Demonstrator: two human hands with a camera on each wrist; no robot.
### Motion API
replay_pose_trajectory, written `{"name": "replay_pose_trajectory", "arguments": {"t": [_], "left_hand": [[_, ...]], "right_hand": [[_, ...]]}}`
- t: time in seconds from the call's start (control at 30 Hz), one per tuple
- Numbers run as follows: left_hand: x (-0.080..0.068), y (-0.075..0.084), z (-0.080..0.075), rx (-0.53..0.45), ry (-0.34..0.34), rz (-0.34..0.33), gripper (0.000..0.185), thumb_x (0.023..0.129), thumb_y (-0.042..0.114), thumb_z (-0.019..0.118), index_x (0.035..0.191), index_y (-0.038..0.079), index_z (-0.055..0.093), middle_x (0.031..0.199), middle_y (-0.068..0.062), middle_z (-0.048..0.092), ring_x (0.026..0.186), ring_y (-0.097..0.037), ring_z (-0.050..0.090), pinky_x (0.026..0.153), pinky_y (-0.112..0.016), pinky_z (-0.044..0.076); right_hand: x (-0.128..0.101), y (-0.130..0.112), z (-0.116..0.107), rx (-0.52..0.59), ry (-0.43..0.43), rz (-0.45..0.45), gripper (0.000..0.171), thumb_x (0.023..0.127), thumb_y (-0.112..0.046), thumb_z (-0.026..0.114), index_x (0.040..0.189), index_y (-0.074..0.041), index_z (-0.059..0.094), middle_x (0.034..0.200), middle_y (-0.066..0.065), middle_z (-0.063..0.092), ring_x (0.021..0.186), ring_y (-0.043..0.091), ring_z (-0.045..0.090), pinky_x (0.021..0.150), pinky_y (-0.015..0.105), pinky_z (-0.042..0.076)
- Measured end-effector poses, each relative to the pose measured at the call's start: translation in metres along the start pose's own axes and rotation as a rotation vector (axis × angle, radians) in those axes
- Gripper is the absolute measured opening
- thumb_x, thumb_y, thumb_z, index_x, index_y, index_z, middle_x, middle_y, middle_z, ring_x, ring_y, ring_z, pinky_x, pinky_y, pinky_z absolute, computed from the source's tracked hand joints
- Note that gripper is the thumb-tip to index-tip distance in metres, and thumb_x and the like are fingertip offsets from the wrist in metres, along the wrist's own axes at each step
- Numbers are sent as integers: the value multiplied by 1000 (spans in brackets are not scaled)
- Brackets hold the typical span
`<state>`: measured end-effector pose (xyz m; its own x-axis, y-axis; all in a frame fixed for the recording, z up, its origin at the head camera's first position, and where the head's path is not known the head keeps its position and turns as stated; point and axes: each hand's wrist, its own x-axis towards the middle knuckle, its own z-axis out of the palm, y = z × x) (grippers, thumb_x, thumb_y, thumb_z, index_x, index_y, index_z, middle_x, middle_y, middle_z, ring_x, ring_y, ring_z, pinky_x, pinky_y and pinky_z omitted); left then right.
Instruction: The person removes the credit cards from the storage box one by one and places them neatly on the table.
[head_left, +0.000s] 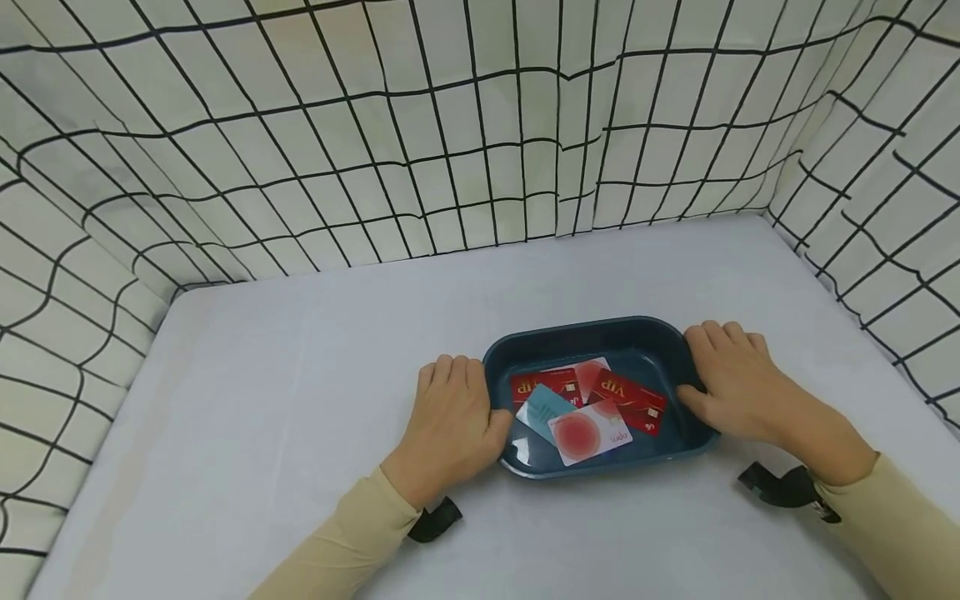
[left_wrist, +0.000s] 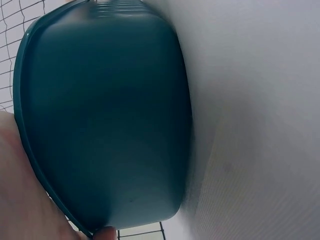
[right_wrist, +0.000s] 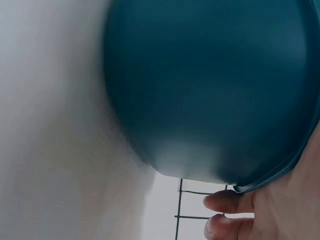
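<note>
A dark teal tray sits on the white table, near the front. In it lie several cards: two red VIP cards, a light blue card and a white card with a red circle. My left hand grips the tray's left end, with the thumb over the rim. My right hand grips the right end the same way. The left wrist view shows the tray's outer wall close up beside my left hand. The right wrist view shows the tray's wall and my right hand's fingertips past the rim.
White cloth with a black grid walls in the table at the back, left and right. Bare tabletop lies left of and behind the tray. Black wrist straps rest on the table by my sleeves.
</note>
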<state>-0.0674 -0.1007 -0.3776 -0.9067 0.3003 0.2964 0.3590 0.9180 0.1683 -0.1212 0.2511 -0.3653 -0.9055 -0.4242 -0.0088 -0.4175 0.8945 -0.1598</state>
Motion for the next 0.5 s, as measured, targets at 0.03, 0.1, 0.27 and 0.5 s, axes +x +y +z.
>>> {"name": "replay_pose_trajectory", "arguments": {"t": [0.03,0.1,0.27,0.5], "left_hand": [[0,0,0,-2,-1,3,22,85,27,60,86,6,50,77,-6,46,80,-21,40,78,-38,34],[1,0,0,-7,-5,7,22,85,26,60,86,6,50,77,-6,46,80,-22,40,79,-38,34],[2,0,-1,-22,-25,7,23,85,26,60,86,6,50,77,-6,45,80,-22,39,79,-38,34],[4,-1,-4,-26,-69,-4,26,86,29,61,89,5,52,79,-5,46,81,-22,40,81,-39,36]], "right_hand": [[-1,0,0,7,-2,2,46,87,-26,68,120,0,49,99,11,54,97,32,46,78,48,36],[-1,1,0,25,-4,3,47,87,-24,67,122,0,48,101,11,54,97,31,46,77,45,34],[-3,2,-1,58,-11,-2,39,88,-20,64,117,-2,47,97,9,51,93,28,44,74,40,30],[-1,1,1,107,-27,7,32,90,-18,61,114,-3,47,99,9,50,93,28,42,74,39,28]]}}
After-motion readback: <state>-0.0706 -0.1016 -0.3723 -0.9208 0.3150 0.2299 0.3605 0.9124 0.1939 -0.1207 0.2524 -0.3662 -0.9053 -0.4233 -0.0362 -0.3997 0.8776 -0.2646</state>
